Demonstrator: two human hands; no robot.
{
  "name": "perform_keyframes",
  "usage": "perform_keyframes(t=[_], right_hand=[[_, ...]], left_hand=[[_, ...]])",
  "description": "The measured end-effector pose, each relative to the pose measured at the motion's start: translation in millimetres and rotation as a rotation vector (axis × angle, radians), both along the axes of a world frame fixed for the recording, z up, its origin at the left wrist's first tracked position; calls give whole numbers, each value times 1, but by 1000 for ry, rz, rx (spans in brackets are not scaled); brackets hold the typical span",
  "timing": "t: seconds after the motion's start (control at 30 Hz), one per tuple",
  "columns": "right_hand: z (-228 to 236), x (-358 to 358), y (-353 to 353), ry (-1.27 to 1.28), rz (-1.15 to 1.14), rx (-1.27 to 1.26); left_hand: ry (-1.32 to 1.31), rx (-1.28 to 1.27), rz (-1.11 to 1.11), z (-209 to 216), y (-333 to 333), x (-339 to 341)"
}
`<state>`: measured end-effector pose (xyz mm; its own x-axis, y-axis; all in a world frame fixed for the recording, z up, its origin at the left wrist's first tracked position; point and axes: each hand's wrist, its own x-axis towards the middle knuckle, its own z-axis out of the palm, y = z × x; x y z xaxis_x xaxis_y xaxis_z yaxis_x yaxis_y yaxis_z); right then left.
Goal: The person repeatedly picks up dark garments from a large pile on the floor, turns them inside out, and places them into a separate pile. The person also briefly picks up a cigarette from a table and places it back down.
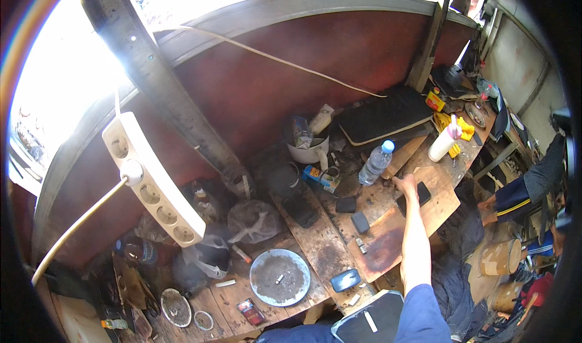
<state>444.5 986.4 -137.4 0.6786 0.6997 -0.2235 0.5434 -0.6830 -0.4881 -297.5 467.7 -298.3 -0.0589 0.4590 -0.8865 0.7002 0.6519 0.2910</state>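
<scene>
My right hand (406, 185) reaches across the wooden bench from the lower edge, its blue sleeve at the elbow. The fingers look bunched together beside a piece of brown cardboard; what they hold, if anything, is too small to make out. Just left of it stands a clear plastic bottle with a blue cap (376, 163). Under the wrist, a dark flat phone-like object (414, 199) lies on a cardboard sheet (439, 206). A white bottle with a pink top (444, 140) stands farther right. My left hand is out of view.
A white power strip (153, 179) with a plugged cord hangs at the left. A round ash-filled dish (279, 277), a red pack (250, 311) and a shiny dark phone-like object (345, 280) lie on the bench (227, 303). A dark flat panel (370, 328) sits at the lower edge.
</scene>
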Motion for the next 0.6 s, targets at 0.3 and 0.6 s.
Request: perform_keyframes(t=[0.3, 0.6], right_hand=[[22, -18, -109, 655, -271, 382], [92, -112, -371, 778, -62, 848]], left_hand=[[-269, -112, 9, 62, 51, 23], [-374, 350, -526, 306, 186, 228]])
